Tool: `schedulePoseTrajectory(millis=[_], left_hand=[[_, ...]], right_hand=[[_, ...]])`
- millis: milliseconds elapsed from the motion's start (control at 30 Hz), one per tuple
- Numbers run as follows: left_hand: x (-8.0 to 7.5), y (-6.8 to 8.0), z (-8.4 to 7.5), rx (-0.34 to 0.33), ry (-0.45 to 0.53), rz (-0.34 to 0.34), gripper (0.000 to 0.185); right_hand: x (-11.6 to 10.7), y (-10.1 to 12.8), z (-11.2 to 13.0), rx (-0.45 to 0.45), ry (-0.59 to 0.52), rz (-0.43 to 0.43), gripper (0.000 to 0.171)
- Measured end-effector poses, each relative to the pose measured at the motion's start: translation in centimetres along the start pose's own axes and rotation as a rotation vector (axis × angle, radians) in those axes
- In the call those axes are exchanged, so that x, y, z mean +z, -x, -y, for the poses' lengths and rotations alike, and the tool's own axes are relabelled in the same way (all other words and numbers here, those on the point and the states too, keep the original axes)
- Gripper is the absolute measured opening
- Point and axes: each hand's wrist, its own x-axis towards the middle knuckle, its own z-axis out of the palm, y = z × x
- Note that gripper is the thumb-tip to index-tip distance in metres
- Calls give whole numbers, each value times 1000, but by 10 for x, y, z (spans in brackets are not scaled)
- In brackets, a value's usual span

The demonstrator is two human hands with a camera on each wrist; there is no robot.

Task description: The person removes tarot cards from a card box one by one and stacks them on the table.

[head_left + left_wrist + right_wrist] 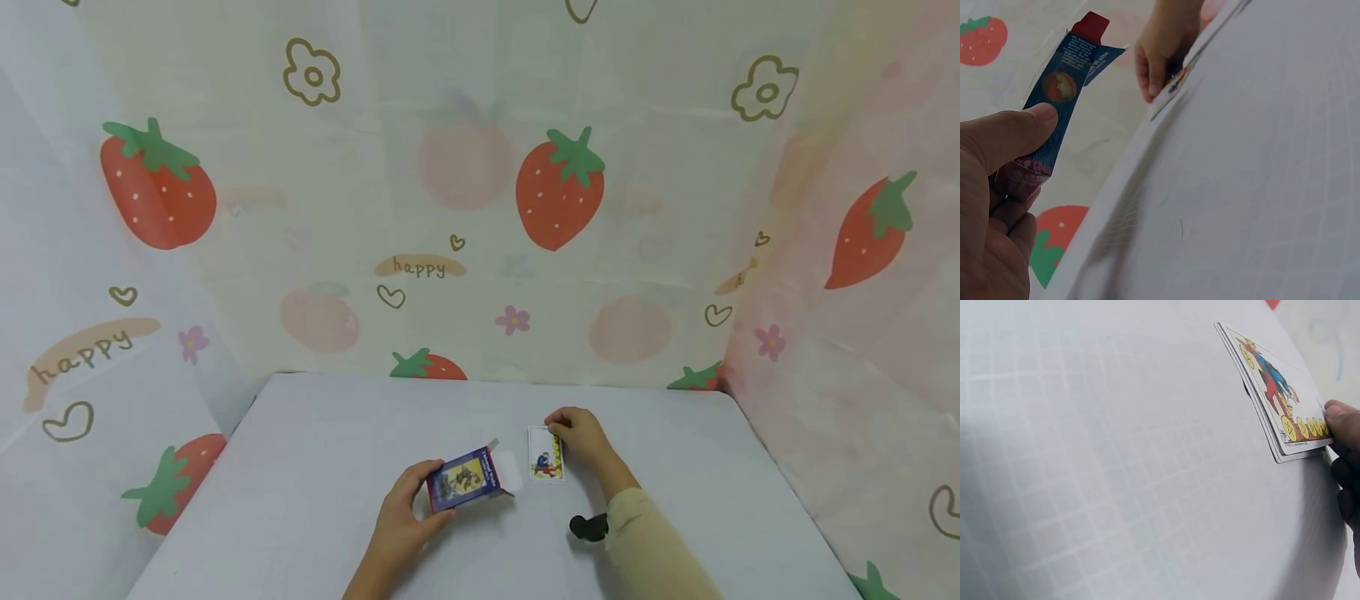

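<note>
White table (pixel 315 467), strawberry-print curtains (pixel 450 167)

card box (pixel 463 481) left of card stack (pixel 546 454) | both apparently on table (pixel 315 467)

- The right hand (pixel 581 435) is bare, and its forearm wears a long beige sleeve (pixel 648 546) that ends at the wrist
- A small black device (pixel 588 527) sits at that wrist, just beside the cuff
- The left hand (pixel 401 521) and its forearm are bare, no sleeve in view
</note>
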Motion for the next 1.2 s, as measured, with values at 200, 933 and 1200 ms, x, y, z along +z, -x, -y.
schedulePoseTrajectory(millis=[200, 933, 1200], left_hand=[[-1, -1, 0, 5, 8, 1, 78], [-1, -2, 0, -7, 27, -3, 78], [-2, 0, 2, 16, 19, -10, 77]], right_hand=[[3, -2, -2, -19, 22, -20, 7], [4, 0, -6, -27, 15, -46, 8], [0, 12, 4, -27, 2, -122, 13]])
